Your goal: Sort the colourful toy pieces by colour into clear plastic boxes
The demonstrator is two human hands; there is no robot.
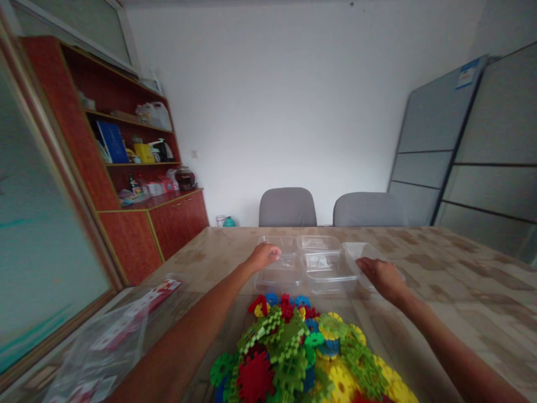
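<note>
Fingers curled, my left hand [263, 257] is over the left clear plastic container [279, 278]; whether it grips anything is hidden. My right hand [380, 274] has its fingers drawn together at the right clear plastic container [354, 250], covering much of it. I cannot tell if it pinches the rim. Between my hands stands the middle clear container [329, 284], with a divider across it. Nearer to me lies a heap of gear-shaped plastic building pieces: green ones [289, 341], a red one [255, 376], yellow ones [342, 382] and blue ones [302, 301].
Crumpled clear plastic bags [107, 341] with red and white labels lie at the table's left. Two grey chairs [287, 207] stand behind the far table edge. A red-brown shelf cabinet [130, 238] is at the left, grey cabinets [432, 129] at the right.
</note>
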